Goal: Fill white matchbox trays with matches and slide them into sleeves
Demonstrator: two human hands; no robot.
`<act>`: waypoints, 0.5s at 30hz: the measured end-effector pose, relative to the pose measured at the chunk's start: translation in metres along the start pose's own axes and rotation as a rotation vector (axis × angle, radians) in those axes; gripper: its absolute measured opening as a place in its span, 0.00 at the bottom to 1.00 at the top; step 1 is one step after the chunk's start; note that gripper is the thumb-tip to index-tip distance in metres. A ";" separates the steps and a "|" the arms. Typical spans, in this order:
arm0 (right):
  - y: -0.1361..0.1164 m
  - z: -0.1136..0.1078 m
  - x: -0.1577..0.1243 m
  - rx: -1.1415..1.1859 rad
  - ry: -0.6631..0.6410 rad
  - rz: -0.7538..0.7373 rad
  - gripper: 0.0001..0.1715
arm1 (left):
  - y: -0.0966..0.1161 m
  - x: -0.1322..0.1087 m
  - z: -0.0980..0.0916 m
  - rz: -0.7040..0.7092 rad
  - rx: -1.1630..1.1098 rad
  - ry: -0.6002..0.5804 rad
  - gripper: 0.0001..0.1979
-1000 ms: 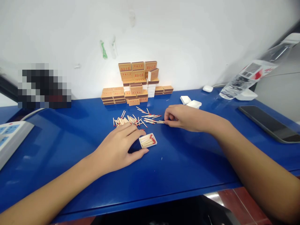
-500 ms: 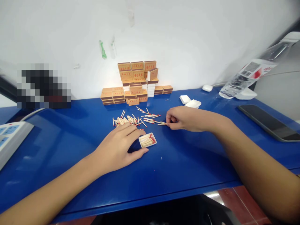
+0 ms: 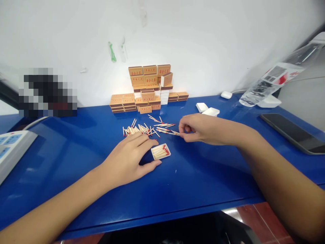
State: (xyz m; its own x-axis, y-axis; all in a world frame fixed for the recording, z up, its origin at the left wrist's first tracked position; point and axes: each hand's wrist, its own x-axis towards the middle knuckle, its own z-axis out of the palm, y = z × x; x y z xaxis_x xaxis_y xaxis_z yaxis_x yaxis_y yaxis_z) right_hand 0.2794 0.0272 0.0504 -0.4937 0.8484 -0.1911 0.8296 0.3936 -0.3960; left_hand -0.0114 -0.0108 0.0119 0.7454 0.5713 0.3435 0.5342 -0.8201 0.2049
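My left hand [image 3: 132, 154] rests on the blue table, its thumb and index finger on either side of a small white matchbox tray [image 3: 160, 151]. Red-tipped matches lie in the tray, most heads toward its right end. My right hand [image 3: 194, 128] is closed in a pinch at the ends of one or two matches [image 3: 175, 133], right of the scattered ones; exactly how many it grips I cannot tell. A heap of loose matches [image 3: 137, 129] lies just beyond my left hand, partly hidden by its fingers. More matches [image 3: 165, 125] spread toward my right hand.
Orange matchboxes [image 3: 149, 80] stand stacked against the wall. Empty white trays [image 3: 210, 112] lie beyond my right hand. To the right are a phone [image 3: 291, 132], a tilted plastic bottle [image 3: 273, 79] and a white case [image 3: 226, 95]. A power strip [image 3: 15, 145] sits at left.
My right hand has shifted slightly left, and the match ends at its fingertips now tilt differently. My left hand stays around the tray. The whole view has shifted slightly.
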 end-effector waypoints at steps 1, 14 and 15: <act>-0.003 0.001 -0.001 0.021 0.004 -0.025 0.06 | 0.000 0.000 0.000 -0.004 0.002 0.001 0.19; -0.043 0.024 -0.004 0.036 -0.003 -0.279 0.06 | -0.001 -0.001 -0.001 -0.056 -0.011 -0.045 0.22; -0.045 0.025 -0.004 0.012 0.001 -0.289 0.06 | -0.001 -0.001 -0.002 -0.055 -0.012 -0.040 0.21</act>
State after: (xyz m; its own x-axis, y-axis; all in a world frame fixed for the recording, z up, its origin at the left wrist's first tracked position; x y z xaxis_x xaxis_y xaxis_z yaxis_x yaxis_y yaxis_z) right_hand 0.2373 -0.0030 0.0469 -0.7088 0.7022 -0.0679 0.6517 0.6149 -0.4441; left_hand -0.0128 -0.0106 0.0131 0.7306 0.6159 0.2947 0.5702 -0.7878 0.2330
